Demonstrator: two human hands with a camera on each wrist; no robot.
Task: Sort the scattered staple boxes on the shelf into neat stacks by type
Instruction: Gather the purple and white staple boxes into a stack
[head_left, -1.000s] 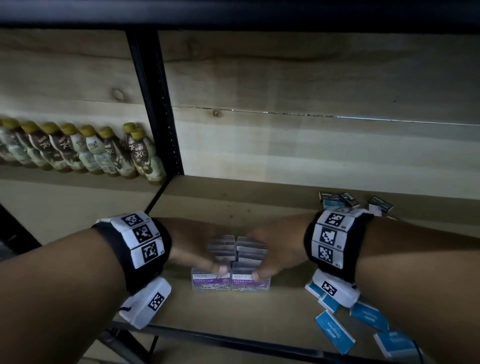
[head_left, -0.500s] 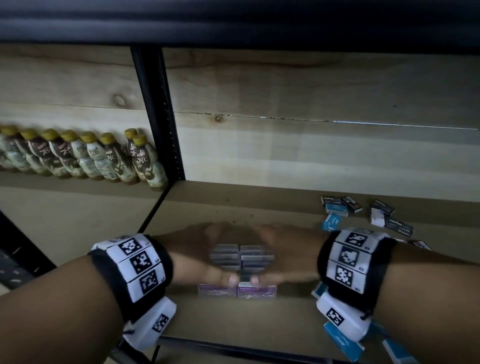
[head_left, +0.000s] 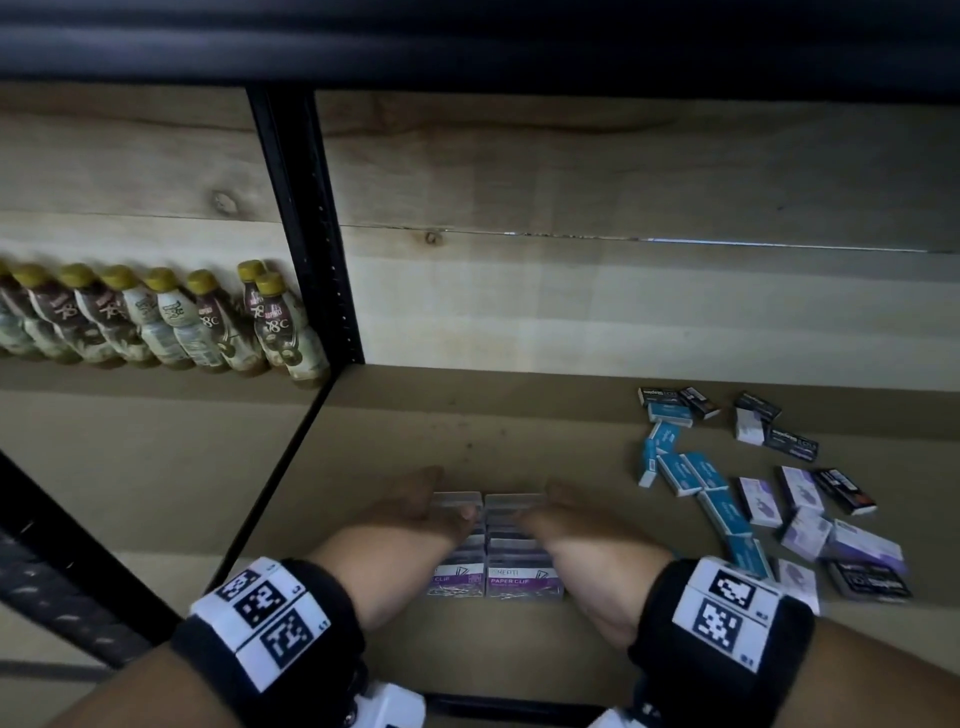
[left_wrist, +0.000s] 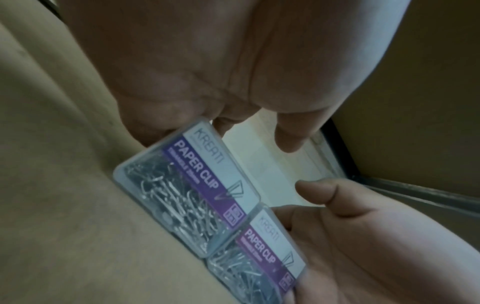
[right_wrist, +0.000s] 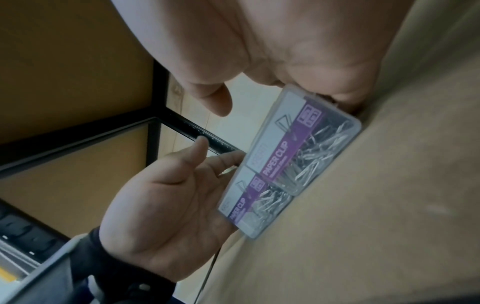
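Two side-by-side stacks of clear paper clip boxes (head_left: 496, 577) with purple labels stand on the brown shelf board (head_left: 467, 415), near its front. My left hand (head_left: 441, 501) lies flat against the left stack's side and my right hand (head_left: 550, 501) against the right stack's side, fingers extended. The left wrist view shows the left hand (left_wrist: 233, 115) touching a box's edge (left_wrist: 187, 185), with the right palm (left_wrist: 363, 236) opposite. The right wrist view mirrors this: right hand (right_wrist: 285, 78), boxes (right_wrist: 298, 148), left palm (right_wrist: 168, 195). Scattered staple boxes (head_left: 727, 499), blue, purple-white and black, lie to the right.
A black upright post (head_left: 306, 234) divides the shelf. Left of it stands a row of gold-capped drink bottles (head_left: 171, 317). A wooden back wall (head_left: 571, 286) closes the bay, and the dark upper shelf edge (head_left: 467, 47) hangs overhead. A black rail (head_left: 519, 706) runs along the front.
Both hands have slid forward along the stacks' sides; the thumbs have left the front box faces. The view has shifted, showing more of the scattered boxes at the right.
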